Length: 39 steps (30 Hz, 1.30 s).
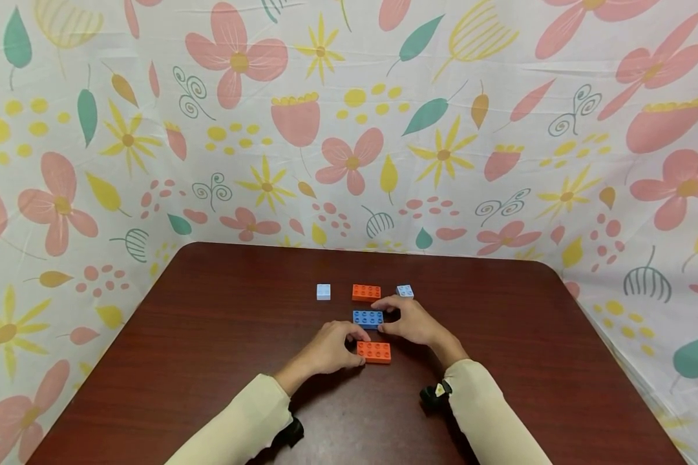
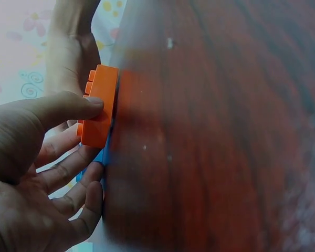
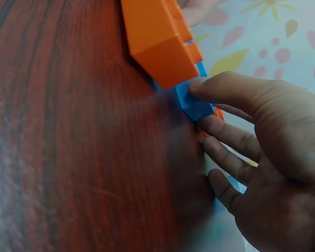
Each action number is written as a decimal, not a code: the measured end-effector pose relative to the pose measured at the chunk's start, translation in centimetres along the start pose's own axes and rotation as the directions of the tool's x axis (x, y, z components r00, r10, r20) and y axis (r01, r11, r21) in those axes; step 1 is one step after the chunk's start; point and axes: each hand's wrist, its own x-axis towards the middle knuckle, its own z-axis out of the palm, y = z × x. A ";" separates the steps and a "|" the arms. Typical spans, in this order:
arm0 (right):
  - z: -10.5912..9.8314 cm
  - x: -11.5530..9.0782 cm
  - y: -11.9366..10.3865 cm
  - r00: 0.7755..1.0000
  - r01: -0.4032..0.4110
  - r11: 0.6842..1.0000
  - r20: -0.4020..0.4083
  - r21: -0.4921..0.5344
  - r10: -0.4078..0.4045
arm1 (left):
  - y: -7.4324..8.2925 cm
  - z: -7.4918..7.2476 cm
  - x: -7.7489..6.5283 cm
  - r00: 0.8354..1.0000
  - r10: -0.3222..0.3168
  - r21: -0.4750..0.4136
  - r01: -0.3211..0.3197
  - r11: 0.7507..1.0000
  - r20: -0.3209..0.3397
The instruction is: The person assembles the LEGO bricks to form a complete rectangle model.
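In the head view my left hand point(image 1: 327, 349) pinches the left end of the nearer orange eight-stud building brick point(image 1: 374, 352). The left wrist view shows that thumb flat against the orange brick's point(image 2: 101, 118) near side, with other fingers behind it. Just beyond, my right hand point(image 1: 413, 321) grips the right end of a blue building brick point(image 1: 368, 318) between thumb and index finger. From the right wrist, the thumb lies on the blue brick's point(image 3: 191, 102) near face, and the remaining fingers extend loosely past it. Both bricks stand studs up, close over the table.
A second orange brick point(image 1: 366, 292) lies behind the blue one. Two small light-blue bricks flank it, one at left point(image 1: 323, 292) and another at right point(image 1: 404, 291), near my right fingers. The dark brown table point(image 1: 221, 310) ends at a flower-patterned cloth point(image 1: 349, 129).
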 end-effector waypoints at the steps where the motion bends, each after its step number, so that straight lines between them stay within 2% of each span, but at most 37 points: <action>1: 0.1 0.0 0.0 1.000 -0.003 1.000 -0.002 0.003 0.003 | 0.0 0.0 0.0 1.000 -0.003 -0.002 0.003 1.000 0.002; 10: 0.3 0.2 0.2 1.000 -0.024 1.000 -0.012 0.002 0.024 | 0.1 -0.4 -0.2 1.000 -0.006 -0.033 0.005 0.999 -0.017; 17: -0.4 -0.3 0.4 1.000 -0.023 1.000 -0.017 0.005 0.023 | -0.3 -0.8 -0.3 0.999 -0.002 -0.041 0.001 0.999 -0.034; 29: -2.0 -2.4 0.8 0.997 -0.061 0.998 -0.037 -0.002 0.061 | -1.0 -2.0 -0.7 0.998 -0.033 -0.080 0.029 0.996 -0.055; 39: -3.0 -4.7 0.4 0.998 -0.046 0.999 -0.047 -0.016 0.045 | -1.7 -2.9 -0.9 0.997 -0.050 -0.092 0.043 0.995 -0.067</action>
